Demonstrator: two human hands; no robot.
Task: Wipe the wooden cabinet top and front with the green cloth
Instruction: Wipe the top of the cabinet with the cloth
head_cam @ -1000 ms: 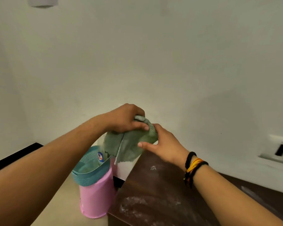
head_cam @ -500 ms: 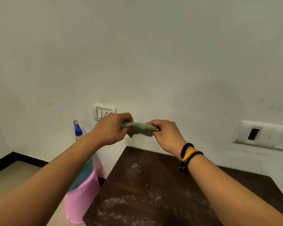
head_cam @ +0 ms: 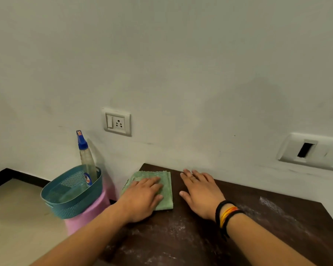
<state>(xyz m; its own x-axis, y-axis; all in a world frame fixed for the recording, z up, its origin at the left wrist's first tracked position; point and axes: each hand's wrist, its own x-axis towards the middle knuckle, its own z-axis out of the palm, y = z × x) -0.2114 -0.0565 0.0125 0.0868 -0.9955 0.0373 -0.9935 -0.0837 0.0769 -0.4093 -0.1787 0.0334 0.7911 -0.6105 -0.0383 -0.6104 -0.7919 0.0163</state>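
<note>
The green cloth (head_cam: 164,191) lies folded flat on the far left corner of the dark wooden cabinet top (head_cam: 258,223). My left hand (head_cam: 142,198) presses on the cloth with straight fingers and covers its left part. Beside the cloth, my right hand (head_cam: 200,191) rests flat on the bare wood, fingers spread, with black and orange bands on its wrist. White dust smears the cabinet top toward the front and right. The cabinet front is out of sight.
A teal basket (head_cam: 69,192) holding a spray bottle (head_cam: 86,156) sits on a pink stool (head_cam: 87,217) just left of the cabinet. The white wall behind carries a socket plate (head_cam: 117,121) and a second plate (head_cam: 311,150) at right. Beige floor lies at left.
Both hands held the cloth in the air in front of the wall; now it lies folded on the cabinet top, with my left hand flat on it and my right hand off it.
</note>
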